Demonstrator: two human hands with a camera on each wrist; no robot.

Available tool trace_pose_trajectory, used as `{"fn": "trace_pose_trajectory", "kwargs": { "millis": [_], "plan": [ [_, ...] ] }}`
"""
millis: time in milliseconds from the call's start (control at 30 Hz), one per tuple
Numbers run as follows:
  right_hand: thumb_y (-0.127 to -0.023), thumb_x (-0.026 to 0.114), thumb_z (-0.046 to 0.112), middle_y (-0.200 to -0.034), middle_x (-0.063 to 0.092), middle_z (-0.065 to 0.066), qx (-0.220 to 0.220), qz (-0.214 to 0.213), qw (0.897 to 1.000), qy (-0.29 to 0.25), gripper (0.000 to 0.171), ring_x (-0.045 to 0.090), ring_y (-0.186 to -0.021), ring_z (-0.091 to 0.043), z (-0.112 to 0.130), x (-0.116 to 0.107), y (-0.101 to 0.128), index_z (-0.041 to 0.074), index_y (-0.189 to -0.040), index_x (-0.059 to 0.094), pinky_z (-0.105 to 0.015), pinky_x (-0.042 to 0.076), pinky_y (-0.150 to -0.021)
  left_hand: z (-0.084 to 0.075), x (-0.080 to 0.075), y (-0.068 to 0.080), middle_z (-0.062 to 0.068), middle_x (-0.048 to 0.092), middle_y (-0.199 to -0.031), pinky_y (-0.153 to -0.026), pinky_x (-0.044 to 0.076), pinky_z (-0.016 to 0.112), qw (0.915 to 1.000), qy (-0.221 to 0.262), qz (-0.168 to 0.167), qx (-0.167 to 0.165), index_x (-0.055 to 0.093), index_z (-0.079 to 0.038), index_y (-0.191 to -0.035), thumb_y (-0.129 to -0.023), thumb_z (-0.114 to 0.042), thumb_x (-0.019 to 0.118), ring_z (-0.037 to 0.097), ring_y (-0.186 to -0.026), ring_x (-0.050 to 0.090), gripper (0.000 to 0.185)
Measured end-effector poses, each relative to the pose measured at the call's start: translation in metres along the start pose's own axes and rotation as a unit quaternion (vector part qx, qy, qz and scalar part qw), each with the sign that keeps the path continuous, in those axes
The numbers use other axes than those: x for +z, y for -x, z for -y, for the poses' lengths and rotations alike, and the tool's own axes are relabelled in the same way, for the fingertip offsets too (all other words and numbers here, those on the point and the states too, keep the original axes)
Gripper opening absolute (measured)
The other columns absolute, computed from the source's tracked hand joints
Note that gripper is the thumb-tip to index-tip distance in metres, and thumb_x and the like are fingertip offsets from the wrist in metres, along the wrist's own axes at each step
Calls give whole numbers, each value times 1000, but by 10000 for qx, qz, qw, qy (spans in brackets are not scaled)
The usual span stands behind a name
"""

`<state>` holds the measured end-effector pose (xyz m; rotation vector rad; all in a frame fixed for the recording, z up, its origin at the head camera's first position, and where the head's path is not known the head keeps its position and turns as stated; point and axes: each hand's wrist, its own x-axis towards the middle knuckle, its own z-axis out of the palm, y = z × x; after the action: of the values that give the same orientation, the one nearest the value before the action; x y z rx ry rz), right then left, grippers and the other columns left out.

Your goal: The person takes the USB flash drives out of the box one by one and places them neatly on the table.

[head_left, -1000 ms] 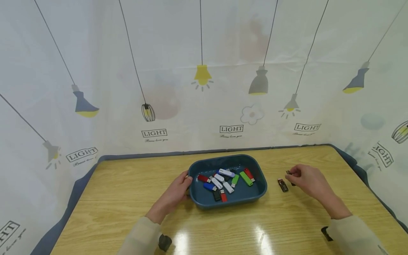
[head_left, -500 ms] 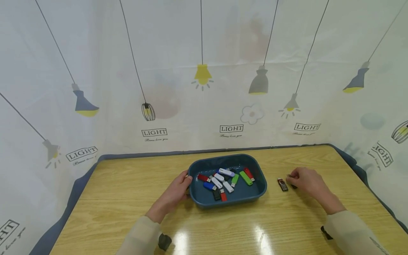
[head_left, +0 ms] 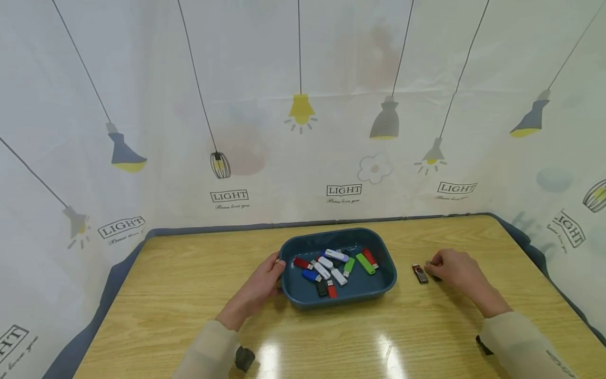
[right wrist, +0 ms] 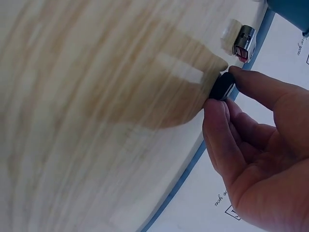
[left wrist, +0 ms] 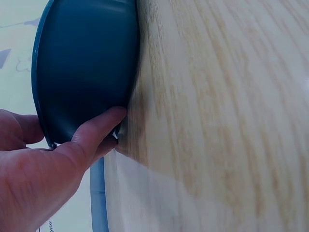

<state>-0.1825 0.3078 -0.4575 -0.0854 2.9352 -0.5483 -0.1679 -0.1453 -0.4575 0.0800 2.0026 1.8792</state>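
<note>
A dark blue tray [head_left: 384,284] sits mid-table and holds several USB sticks [head_left: 331,266] in white, red, green, blue and black. My left hand [head_left: 265,281] grips the tray's left rim, thumb against its outer wall [left wrist: 87,72]. To the right of the tray lies a dark red USB stick [head_left: 419,273], also seen in the right wrist view [right wrist: 244,43]. Just beside it my right hand [head_left: 452,271] pinches a small black USB stick [right wrist: 222,86] between thumb and fingers, low on the wooden table [head_left: 189,295].
A printed curtain [head_left: 303,105] with lamp drawings surrounds the table at the back and sides. A blue-grey border [head_left: 118,268] runs along the table's edges. Wrist-worn cameras [head_left: 244,359] show at both cuffs.
My right hand has lowered the black stick toward the table and drawn slightly nearer, settling beside the dark red stick. The left hand and tray have stayed put.
</note>
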Motion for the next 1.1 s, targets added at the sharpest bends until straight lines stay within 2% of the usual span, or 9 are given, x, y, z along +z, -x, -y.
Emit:
{"fn": "trace_pose_trajectory", "kwargs": {
  "millis": [233, 433, 533, 633, 700, 767, 867, 967, 1100],
  "plan": [
    [-98, 69, 23, -64, 48, 2, 57, 65, 10000, -47, 28, 43, -61, -17, -1, 3, 0, 9, -75, 62, -30, 31, -57, -1, 0, 1, 27, 34, -162, -102, 50, 61, 10000, -15, -20, 8, 26, 0, -161, -114, -20, 36, 45, -138, 47, 52],
    [-99, 65, 26, -62, 40, 4, 118, 83, 9997, -178, 35, 38, -60, -16, 2, 3, 1, 13, -68, 55, -30, 28, -57, 0, -1, 1, 29, 33, -161, -104, 48, 61, 9999, 35, 60, 78, 25, 0, -161, -115, -19, 34, 47, -139, 46, 51],
    [-100, 64, 28, -60, 33, 5, 140, 6, 9996, -229, 41, 34, -58, -15, 4, 2, 3, 16, -64, 47, -30, 26, -56, 1, -2, 0, 28, 33, -162, -104, 48, 60, 10000, 0, 72, 57, 25, 0, -161, -115, -20, 34, 47, -139, 46, 52],
    [-101, 62, 29, -68, 57, -12, 130, -123, 9997, -188, 39, 55, -63, -26, 5, -2, 4, -2, -78, 63, -38, 47, -59, 1, -2, 0, 28, 32, -162, -104, 49, 59, 10000, -27, 43, 20, 24, 0, -162, -115, -20, 34, 47, -139, 46, 52],
    [-102, 61, 30, -87, 68, -25, 26, -325, 9993, -155, 44, 65, -78, -37, 7, -4, 4, -13, -99, 66, -49, 56, -69, 1, -2, 0, 28, 32, -162, -103, 49, 59, 10000, -51, 24, 0, 24, -1, -162, -115, -21, 34, 46, -139, 47, 52],
    [-102, 61, 30, -114, 66, -35, -141, -604, 9980, -128, 54, 66, -99, -47, 14, -8, 5, -19, -125, 59, -60, 56, -80, 1, -2, 1, 28, 32, -162, -103, 50, 58, 10000, -75, 15, -5, 25, -1, -162, -115, -21, 34, 46, -138, 47, 52],
    [-103, 62, 29, -114, 66, -32, -537, -1163, 9916, -190, 50, 65, -100, -46, 34, -12, 11, -15, -127, 59, -60, 56, -77, 1, -2, 1, 27, 32, -162, -103, 50, 58, 9999, -107, 20, -1, 25, -1, -162, -115, -21, 34, 46, -139, 47, 52],
    [-103, 63, 26, -118, 65, -30, -958, -1587, 9823, -255, 44, 64, -104, -45, 59, -15, 15, -10, -129, 61, -60, 55, -80, 1, -2, 2, 27, 32, -163, -103, 50, 58, 9999, -111, 15, -10, 25, -1, -162, -115, -22, 34, 46, -139, 46, 52],
    [-102, 66, 23, -124, 64, -27, -1482, -1863, 9706, -339, 40, 62, -112, -45, 94, -15, 16, -6, -129, 64, -61, 54, -88, 0, -1, 1, 27, 31, -163, -103, 51, 57, 9999, -136, 51, 13, 25, -1, -162, -115, -23, 34, 46, -139, 46, 53]
  ]
}}
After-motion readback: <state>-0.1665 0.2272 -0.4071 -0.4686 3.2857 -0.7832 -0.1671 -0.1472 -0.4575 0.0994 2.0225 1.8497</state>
